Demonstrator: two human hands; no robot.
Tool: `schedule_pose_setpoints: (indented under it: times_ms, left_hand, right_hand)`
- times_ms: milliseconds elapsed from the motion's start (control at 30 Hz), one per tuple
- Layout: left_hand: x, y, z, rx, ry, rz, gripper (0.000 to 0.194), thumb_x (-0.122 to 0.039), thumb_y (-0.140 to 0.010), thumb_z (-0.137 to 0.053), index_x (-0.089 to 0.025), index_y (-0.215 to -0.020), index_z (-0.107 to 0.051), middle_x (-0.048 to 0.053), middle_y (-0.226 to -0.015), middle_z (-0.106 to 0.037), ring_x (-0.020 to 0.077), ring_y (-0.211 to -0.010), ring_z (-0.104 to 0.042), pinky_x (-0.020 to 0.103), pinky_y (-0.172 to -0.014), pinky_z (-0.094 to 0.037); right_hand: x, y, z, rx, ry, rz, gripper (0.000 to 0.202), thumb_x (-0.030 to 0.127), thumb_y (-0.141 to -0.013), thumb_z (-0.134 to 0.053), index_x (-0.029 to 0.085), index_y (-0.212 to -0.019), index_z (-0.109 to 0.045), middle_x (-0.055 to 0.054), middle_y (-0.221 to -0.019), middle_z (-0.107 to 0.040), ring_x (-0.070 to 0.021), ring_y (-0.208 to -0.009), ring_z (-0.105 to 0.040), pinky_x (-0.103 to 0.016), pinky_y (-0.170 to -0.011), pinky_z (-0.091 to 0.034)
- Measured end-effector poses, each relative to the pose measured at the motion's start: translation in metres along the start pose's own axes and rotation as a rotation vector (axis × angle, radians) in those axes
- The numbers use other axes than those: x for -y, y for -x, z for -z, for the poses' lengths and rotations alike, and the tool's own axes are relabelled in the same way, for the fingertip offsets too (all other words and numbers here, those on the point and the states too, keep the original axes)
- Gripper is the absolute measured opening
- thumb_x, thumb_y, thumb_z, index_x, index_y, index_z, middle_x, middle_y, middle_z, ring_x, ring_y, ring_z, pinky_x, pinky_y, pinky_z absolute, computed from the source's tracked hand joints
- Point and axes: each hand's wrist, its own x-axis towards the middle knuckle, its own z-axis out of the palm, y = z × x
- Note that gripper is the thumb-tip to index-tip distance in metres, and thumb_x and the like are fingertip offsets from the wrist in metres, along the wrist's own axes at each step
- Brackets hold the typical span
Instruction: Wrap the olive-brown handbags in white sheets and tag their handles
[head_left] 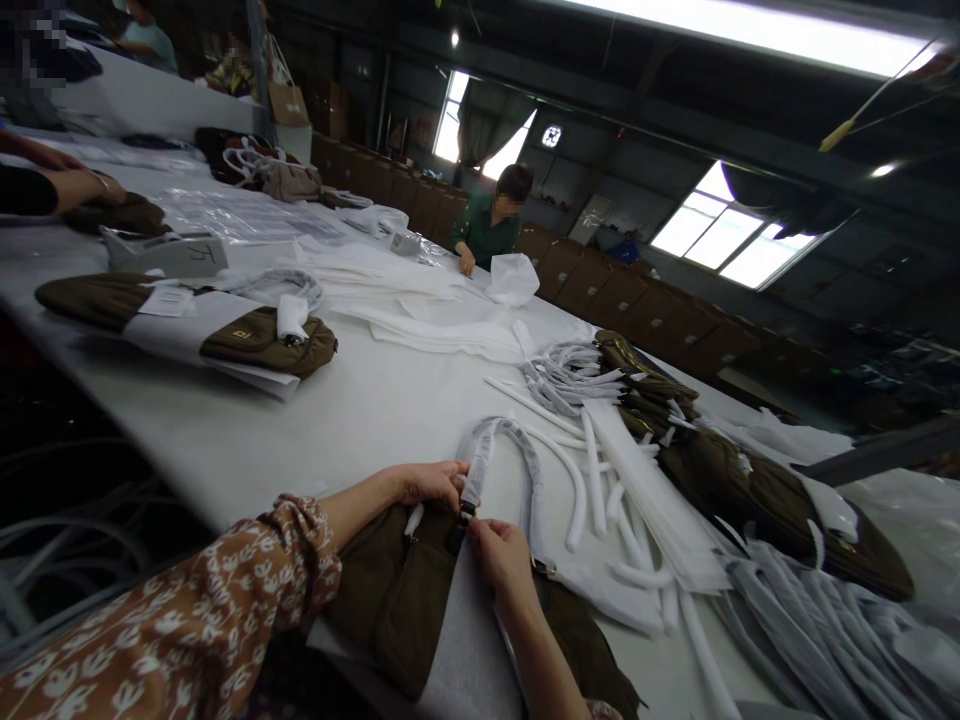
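An olive-brown handbag [394,600] lies at the table's near edge, with a white paper sheet [472,640] across its middle. Its strap [534,480], wrapped in pale film, arches up and away from me. My left hand [435,486] is closed around the strap's wrapped left end, just above a dark metal-trimmed buckle [466,512]. Thumb and fingers of my right hand [501,553] pinch beside that same buckle. Whatever lies inside the pinch is too small to make out. The strap's other end meets the bag at a second metal fitting [544,568].
White foam tubes [577,500] and paper strips [645,490] lie to the right. Beyond are olive bags [750,490] and wrapped straps [570,375]. A paper-wrapped bag [240,335] sits far left. Another person's arm [75,185] reaches in there; a person in green [491,225] works across the table.
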Motion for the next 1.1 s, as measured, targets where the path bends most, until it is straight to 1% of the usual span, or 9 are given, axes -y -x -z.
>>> schedule_pose_setpoints:
  times_ms: [100,233,333,433,600,767,833,967,1100]
  left_hand:
    - [-0.001,0.001,0.001,0.078,-0.066,0.0,0.07,-0.001,-0.045,-0.06,-0.021,-0.111,-0.052,-0.001,-0.087,-0.069,0.0169,-0.08,-0.063,0.025,-0.067,-0.047]
    - [0.001,-0.002,0.007,0.039,-0.22,-0.018,0.046,-0.003,-0.048,-0.061,-0.017,-0.092,-0.06,-0.007,-0.062,-0.06,0.0108,-0.059,-0.054,0.02,-0.055,-0.037]
    - [0.003,-0.003,0.012,-0.001,-0.314,-0.017,0.029,-0.007,-0.05,-0.063,-0.015,-0.078,-0.06,-0.005,-0.062,-0.061,0.0104,-0.058,-0.052,0.021,-0.056,-0.036]
    - [0.002,0.001,0.015,-0.011,-0.384,-0.007,0.02,-0.011,-0.053,-0.062,-0.015,-0.073,-0.06,-0.005,-0.061,-0.06,0.0103,-0.058,-0.05,0.021,-0.058,-0.036]
    - [-0.002,0.01,0.01,-0.012,-0.47,-0.017,0.027,-0.01,-0.053,-0.06,-0.017,-0.079,-0.061,-0.008,-0.062,-0.051,0.0088,-0.057,-0.042,0.021,-0.054,-0.032]
    - [-0.001,0.006,0.001,0.029,-0.48,-0.056,0.045,-0.006,-0.048,-0.058,-0.019,-0.091,-0.057,-0.005,-0.082,-0.057,0.011,-0.07,-0.048,0.021,-0.063,-0.038]
    - [0.001,0.003,0.0,0.039,-0.484,-0.064,0.041,-0.007,-0.048,-0.058,-0.019,-0.088,-0.055,-0.004,-0.082,-0.058,0.0115,-0.07,-0.049,0.021,-0.063,-0.038]
    - [0.005,0.0,0.006,0.004,-0.534,-0.049,0.022,-0.016,-0.053,-0.064,-0.018,-0.072,-0.053,-0.006,-0.066,-0.052,0.0104,-0.061,-0.045,0.021,-0.056,-0.034]
    - [0.011,-0.001,0.014,-0.058,-0.601,-0.013,0.016,-0.025,-0.058,-0.068,-0.016,-0.067,-0.059,-0.005,-0.058,-0.051,0.0098,-0.055,-0.041,0.022,-0.052,-0.03]
  right_hand:
    - [0.0,0.001,-0.003,-0.046,0.046,0.054,0.03,0.037,-0.075,-0.054,0.016,-0.056,-0.064,0.001,-0.045,-0.051,-0.0121,-0.046,-0.044,-0.023,-0.046,-0.026]
    - [0.003,0.005,-0.004,-0.115,0.164,0.162,0.036,0.038,-0.079,-0.05,0.015,-0.058,-0.067,-0.003,-0.051,-0.06,-0.0152,-0.053,-0.053,-0.023,-0.05,-0.03]
    - [0.004,0.006,-0.005,-0.121,0.212,0.195,0.037,0.037,-0.081,-0.048,0.015,-0.062,-0.07,-0.003,-0.053,-0.063,-0.0156,-0.055,-0.056,-0.023,-0.052,-0.032]
    - [0.003,0.005,-0.006,-0.121,0.238,0.216,0.036,0.035,-0.083,-0.048,0.015,-0.065,-0.071,-0.004,-0.055,-0.064,-0.0156,-0.057,-0.057,-0.023,-0.054,-0.033]
    - [0.0,0.003,-0.007,-0.128,0.269,0.238,0.036,0.034,-0.083,-0.048,0.016,-0.058,-0.067,-0.004,-0.053,-0.063,-0.0152,-0.054,-0.056,-0.023,-0.053,-0.032]
    - [-0.002,0.003,-0.007,-0.13,0.291,0.276,0.034,0.033,-0.084,-0.051,0.019,-0.057,-0.066,-0.004,-0.055,-0.064,-0.0162,-0.055,-0.057,-0.024,-0.053,-0.032]
    - [-0.002,0.003,-0.008,-0.134,0.303,0.292,0.035,0.034,-0.084,-0.051,0.019,-0.056,-0.064,-0.004,-0.055,-0.065,-0.0171,-0.056,-0.057,-0.025,-0.053,-0.032]
    - [-0.003,0.002,-0.009,-0.136,0.329,0.311,0.037,0.033,-0.085,-0.05,0.019,-0.054,-0.062,-0.006,-0.057,-0.066,-0.018,-0.057,-0.058,-0.026,-0.054,-0.031]
    - [-0.003,0.0,-0.009,-0.135,0.352,0.315,0.036,0.033,-0.086,-0.049,0.018,-0.056,-0.064,-0.008,-0.06,-0.067,-0.0182,-0.059,-0.058,-0.026,-0.056,-0.031]
